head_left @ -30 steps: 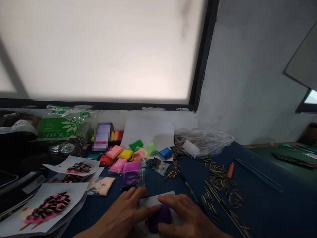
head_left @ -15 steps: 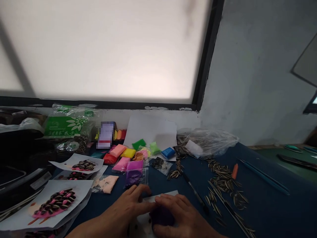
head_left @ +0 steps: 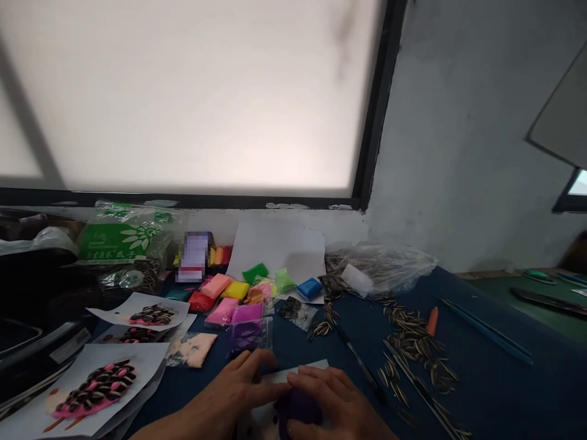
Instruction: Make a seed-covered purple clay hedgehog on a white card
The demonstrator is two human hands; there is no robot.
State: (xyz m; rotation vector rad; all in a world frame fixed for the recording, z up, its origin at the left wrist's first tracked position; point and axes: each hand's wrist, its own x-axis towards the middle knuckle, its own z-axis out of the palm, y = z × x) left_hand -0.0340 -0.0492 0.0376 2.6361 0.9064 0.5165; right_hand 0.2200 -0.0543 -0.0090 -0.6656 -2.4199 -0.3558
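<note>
A dark purple lump of modelling clay [head_left: 300,410] lies on a white sheet of paper [head_left: 316,365] at the bottom of the view. My right hand [head_left: 342,400] curves over the clay, fingers at its far side and thumb at its near side. Beside it on the left, my left hand [head_left: 233,388] rests over the paper with its fingers apart. One of its digits points to the clay's upper edge; whether it touches cannot be made out. Small dark spots show on the paper left of the clay.
Finished seed-and-clay pictures [head_left: 98,388] are stacked at left. Coloured clay packets [head_left: 236,289] spread behind my hands, near an open purple packet [head_left: 250,327]. A black pen [head_left: 360,360], sunflower seeds [head_left: 408,324], long tweezers [head_left: 422,388], an orange stick [head_left: 432,321] and blue tweezers [head_left: 488,333] lie right.
The view has shifted slightly. More of the purple clay shows between my hands, and my right hand's fingers sit a little differently over it. My left hand stays nearly in place.
</note>
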